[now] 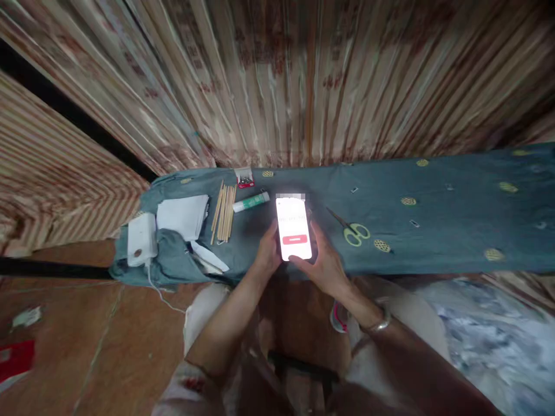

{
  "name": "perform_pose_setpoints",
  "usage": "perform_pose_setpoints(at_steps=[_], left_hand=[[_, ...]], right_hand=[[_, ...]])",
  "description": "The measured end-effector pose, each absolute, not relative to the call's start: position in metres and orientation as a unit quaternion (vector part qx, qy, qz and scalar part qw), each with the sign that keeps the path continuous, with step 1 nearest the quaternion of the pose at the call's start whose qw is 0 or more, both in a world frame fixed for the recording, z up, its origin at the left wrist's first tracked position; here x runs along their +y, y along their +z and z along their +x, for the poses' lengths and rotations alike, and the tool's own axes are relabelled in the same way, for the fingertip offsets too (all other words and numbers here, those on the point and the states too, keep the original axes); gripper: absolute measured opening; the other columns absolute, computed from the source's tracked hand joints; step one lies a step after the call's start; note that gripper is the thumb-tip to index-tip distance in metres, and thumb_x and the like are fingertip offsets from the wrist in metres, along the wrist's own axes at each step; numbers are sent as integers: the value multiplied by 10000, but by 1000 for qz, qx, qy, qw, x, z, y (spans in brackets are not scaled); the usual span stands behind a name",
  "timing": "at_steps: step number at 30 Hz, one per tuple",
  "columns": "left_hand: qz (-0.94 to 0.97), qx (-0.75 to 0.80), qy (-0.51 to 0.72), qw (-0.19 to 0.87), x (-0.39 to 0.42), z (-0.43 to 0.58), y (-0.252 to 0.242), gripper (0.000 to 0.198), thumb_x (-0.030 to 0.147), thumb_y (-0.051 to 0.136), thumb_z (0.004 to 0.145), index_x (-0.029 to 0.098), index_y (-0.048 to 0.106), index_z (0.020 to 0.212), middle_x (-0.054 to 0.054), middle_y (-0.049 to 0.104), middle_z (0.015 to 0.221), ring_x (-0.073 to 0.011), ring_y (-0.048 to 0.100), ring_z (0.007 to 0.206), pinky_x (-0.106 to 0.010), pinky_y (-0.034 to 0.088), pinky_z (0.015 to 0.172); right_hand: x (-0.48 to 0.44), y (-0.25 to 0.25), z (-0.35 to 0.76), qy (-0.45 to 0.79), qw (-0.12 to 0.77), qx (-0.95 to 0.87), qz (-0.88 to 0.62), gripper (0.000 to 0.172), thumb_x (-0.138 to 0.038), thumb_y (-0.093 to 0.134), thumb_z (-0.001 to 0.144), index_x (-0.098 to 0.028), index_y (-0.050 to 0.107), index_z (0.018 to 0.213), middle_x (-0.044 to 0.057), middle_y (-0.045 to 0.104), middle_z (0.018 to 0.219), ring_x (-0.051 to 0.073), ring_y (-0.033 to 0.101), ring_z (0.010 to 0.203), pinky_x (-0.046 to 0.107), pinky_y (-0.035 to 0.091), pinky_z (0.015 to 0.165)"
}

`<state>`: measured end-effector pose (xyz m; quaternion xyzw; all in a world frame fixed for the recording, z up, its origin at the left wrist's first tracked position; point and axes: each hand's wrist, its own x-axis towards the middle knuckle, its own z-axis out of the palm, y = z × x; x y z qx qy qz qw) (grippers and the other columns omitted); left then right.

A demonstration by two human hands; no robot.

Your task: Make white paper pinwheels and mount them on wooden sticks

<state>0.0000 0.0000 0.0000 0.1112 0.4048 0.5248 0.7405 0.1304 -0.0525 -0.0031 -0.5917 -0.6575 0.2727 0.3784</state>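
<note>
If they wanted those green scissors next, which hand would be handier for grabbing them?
Probably the right. The right hand holds the phone at its right edge, and the scissors lie on the cloth just beyond it. The left hand, on the other edge, would have to cross over.

Both bare forearms reach forward and converge at the near edge of the grey-blue cloth-covered table (455, 242). The left hand (267, 253) and right hand (324, 264) clasp a lit white smartphone (294, 228) from either side, fingers curled, with the right thumb at its lower end.
</note>
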Motion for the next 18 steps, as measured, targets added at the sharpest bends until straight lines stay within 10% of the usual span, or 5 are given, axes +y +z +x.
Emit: perform_pose_setpoints(at_steps=[18], left_hand=[[103,373,512,767,-2,7,0,385,362,448,948,97,684,1099,-127,754,1006,-299,672,1073,-457,471,1024]], right_hand=[[-51,-6,124,274,358,-661,-601,1087,-419,756,701,-68,139,1524,262,287,1545,364,341,1411,562,323,1125]])
